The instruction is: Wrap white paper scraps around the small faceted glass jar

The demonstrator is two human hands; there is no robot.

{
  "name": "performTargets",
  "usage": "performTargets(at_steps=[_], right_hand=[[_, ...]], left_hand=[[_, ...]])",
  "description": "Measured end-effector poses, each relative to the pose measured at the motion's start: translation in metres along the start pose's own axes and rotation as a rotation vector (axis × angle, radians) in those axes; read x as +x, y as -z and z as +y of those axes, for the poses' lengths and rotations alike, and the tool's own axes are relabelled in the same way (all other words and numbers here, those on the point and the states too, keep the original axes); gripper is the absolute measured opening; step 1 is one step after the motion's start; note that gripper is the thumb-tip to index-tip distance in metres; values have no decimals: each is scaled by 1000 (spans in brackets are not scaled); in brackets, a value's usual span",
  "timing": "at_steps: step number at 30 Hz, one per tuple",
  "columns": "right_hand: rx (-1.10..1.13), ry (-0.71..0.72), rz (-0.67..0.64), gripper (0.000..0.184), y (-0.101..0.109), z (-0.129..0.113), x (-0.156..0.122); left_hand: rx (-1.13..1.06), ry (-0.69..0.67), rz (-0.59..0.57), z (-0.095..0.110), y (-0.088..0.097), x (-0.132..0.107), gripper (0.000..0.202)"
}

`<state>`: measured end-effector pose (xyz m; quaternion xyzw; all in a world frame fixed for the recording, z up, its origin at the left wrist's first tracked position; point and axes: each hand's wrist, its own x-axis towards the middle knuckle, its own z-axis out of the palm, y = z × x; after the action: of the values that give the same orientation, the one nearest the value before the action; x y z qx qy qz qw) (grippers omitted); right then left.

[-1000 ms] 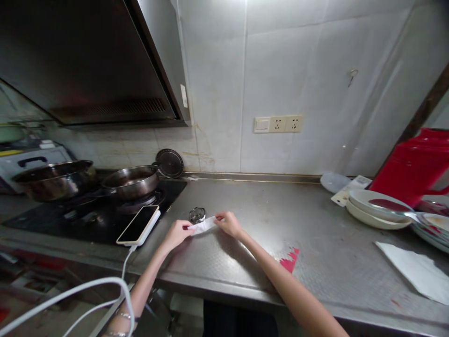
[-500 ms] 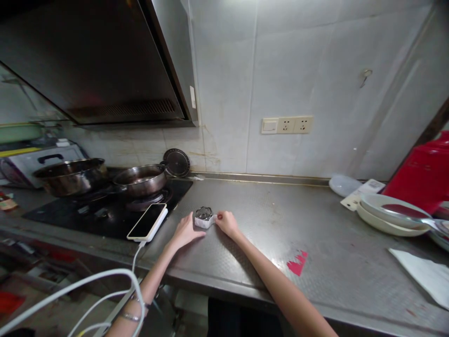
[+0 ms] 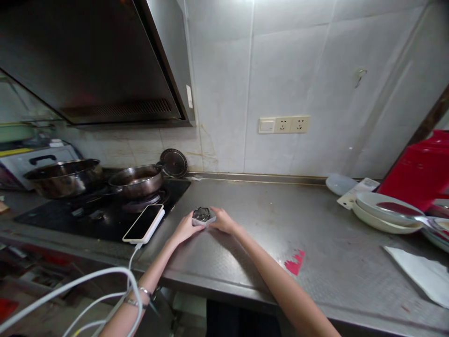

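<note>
A small, dark, shiny metal piece with a wavy outline [image 3: 201, 214] sits on the steel counter, with a white band [image 3: 206, 221] around its side. I cannot make out exactly what the piece is. My left hand [image 3: 185, 228] curves around the left side, thumb across the front. From the right, my right hand [image 3: 222, 221] presses its fingers and thumb against the band. Both hands are closed on the piece between them, and parts of the band are hidden behind the fingers.
A phone with a white cable [image 3: 144, 224] lies at the cooktop's edge, its cable looping over my left arm. Two metal pans, a large one [image 3: 63, 178] and a smaller one [image 3: 136, 181], stand on the cooktop. Bowls [image 3: 386, 220] and a white sheet [image 3: 421, 271] are at right.
My right hand has gone from pinching a loose end of the white band to holding the side of the piece. My left fingers have come in closer. The view has shifted slightly.
</note>
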<state>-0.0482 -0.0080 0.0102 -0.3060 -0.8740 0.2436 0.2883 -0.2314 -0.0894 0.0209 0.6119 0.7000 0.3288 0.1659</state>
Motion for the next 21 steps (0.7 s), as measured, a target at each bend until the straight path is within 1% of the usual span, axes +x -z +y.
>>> performTargets(at_steps=[3,6,9,13,16,21], right_hand=[[22,29,-45,78,0,7,12],[42,59,-82,72,2,11,20],[59,81,-107,68,4,13,24],[77,117,-138,65,9,16,26],[88,129,-147,61,12,18,28],[116,118,-146,58,12,20,29]], left_hand=[[-13,-52,-30,0,2,3,64],[-22,-71,-46,1,5,5,58],[-17,-69,-49,0,8,6,56],[-54,-83,-89,-1,12,7,51],[-82,-97,-116,-4,14,9,51],[-98,-104,-121,-13,14,14,53]])
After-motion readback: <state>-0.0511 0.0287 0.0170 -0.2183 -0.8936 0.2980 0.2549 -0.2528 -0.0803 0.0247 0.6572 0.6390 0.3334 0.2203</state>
